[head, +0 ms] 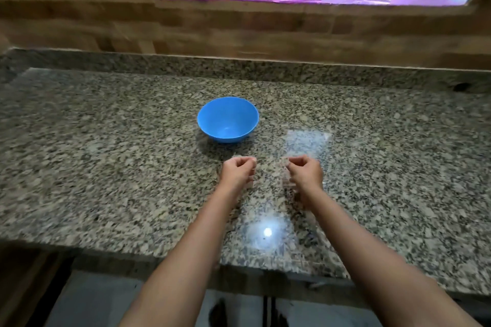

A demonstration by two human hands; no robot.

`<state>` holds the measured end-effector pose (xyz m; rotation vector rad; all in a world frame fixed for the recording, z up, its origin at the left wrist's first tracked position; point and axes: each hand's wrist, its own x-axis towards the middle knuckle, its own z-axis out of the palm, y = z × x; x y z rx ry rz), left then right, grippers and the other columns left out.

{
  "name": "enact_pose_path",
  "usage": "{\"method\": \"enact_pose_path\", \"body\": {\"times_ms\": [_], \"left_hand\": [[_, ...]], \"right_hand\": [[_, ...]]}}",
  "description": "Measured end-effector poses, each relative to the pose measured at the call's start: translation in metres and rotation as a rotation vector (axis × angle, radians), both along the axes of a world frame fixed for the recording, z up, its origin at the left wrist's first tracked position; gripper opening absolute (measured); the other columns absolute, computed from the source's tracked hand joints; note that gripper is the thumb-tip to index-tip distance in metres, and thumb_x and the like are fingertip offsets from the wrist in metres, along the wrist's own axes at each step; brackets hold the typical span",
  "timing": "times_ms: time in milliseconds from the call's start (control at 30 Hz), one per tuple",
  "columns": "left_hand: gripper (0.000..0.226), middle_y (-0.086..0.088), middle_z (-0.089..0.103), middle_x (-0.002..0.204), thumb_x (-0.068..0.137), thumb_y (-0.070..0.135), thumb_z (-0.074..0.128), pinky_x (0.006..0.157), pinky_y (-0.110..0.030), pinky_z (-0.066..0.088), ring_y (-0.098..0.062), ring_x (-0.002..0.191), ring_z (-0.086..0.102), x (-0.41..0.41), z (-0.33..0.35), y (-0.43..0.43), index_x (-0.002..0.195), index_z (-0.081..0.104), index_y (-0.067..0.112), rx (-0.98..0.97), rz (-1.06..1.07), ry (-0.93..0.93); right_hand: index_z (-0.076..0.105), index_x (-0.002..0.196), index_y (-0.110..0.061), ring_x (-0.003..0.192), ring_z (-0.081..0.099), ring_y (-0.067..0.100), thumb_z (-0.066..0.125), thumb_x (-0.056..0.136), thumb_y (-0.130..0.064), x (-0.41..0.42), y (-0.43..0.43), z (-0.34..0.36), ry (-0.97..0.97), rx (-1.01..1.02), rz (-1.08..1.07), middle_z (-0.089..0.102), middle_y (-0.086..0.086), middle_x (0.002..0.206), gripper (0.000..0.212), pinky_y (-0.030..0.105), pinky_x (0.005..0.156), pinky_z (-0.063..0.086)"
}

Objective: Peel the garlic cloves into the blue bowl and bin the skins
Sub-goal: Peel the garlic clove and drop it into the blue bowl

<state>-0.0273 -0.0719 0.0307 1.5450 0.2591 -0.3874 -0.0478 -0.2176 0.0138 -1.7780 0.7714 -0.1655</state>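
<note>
Step in hand: the very start of peeling, by my read. No clove is in the bowl.

- blue bowl [228,98]: upright on the desk [106,154], beyond both hands, nearer the left one. The inside looks bare, no cloves and no skins.
- left hand [236,171]: hovers just in front of the bowl, fingers [245,160] curled in with the tips bunched. A pale speck shows at the tips. It could be a clove or a bit of skin, but it's too blurred to call, so I can't tell whether they're pinching something or just clenched.
- right hand [305,172]: level with the left and near it, not touching. Its fingers [296,160] are curled too. A faint glossy see-through patch [308,141] lies on the desk beyond this hand, maybe a clear bag or film. I can't tell whether the fingers hold its edge.
- garlic: no clove plainly visible anywhere. If there is one, it's hidden in the fingertips or under the glossy patch.
- bin: not in view.

Next move probably calls for a fingertip pinch on one clove and stripping the skin with the other hand. Then carry the clove forward over the bowl rim and let it go. Keep the skins in hand, since the bin is somewhere off frame.
</note>
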Motion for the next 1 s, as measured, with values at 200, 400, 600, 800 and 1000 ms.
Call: {"method": "enact_pose_path", "body": {"times_ms": [200,400,600,800,1000], "left_hand": [[0.012,-0.005,0.055,0.067,0.093,0.010,0.055,0.052,-0.022,0.040,-0.012,0.055,0.047,0.020,-0.015,-0.024,0.082,0.060,0.012,0.036,-0.100,0.058],[0.008,-0.005,0.055,0.069,0.093,0.009,0.055,0.057,-0.025,0.041,-0.013,0.059,0.048,0.027,-0.021,-0.030,0.089,0.062,0.008,0.021,-0.134,0.048],[0.007,-0.006,0.063,0.080,0.091,0.012,0.058,0.062,-0.028,0.052,-0.012,0.067,0.057,0.032,-0.022,-0.014,0.092,0.064,0.010,0.026,-0.080,-0.032],[0.008,-0.003,0.063,0.073,0.091,0.007,0.057,0.057,-0.020,0.048,-0.011,0.064,0.058,0.038,-0.023,0.017,0.094,0.064,0.004,0.004,0.062,-0.114],[0.015,-0.003,0.060,0.073,0.091,0.005,0.056,0.050,-0.016,0.046,-0.011,0.059,0.053,0.046,-0.027,0.038,0.102,0.064,-0.002,0.060,0.134,-0.101]], "right_hand": [[0.068,0.094,-0.005,0.081,0.057,0.018,0.062,0.085,-0.010,0.005,-0.025,-0.012,0.095,-0.310,0.085,0.063,0.006,0.086,0.011,0.017,0.063,0.037],[0.066,0.079,-0.005,0.084,0.055,0.017,0.060,0.087,-0.009,0.010,-0.025,-0.015,0.171,-0.421,0.203,0.062,0.008,0.087,0.010,0.019,0.070,0.035],[0.065,0.077,0.005,0.058,0.050,0.011,0.060,0.084,-0.006,0.013,-0.006,0.002,0.087,-0.342,0.213,0.062,0.015,0.071,0.014,0.008,0.045,0.036],[0.061,0.060,-0.016,0.061,0.054,0.012,0.062,0.079,-0.010,0.062,0.040,0.046,-0.144,-0.100,0.270,0.058,-0.003,0.061,0.020,0.031,0.063,0.046],[0.061,0.062,-0.014,0.075,0.062,0.021,0.059,0.081,-0.009,0.108,0.068,0.056,-0.141,-0.028,0.261,0.060,0.000,0.066,0.019,0.044,0.079,0.054]]}}
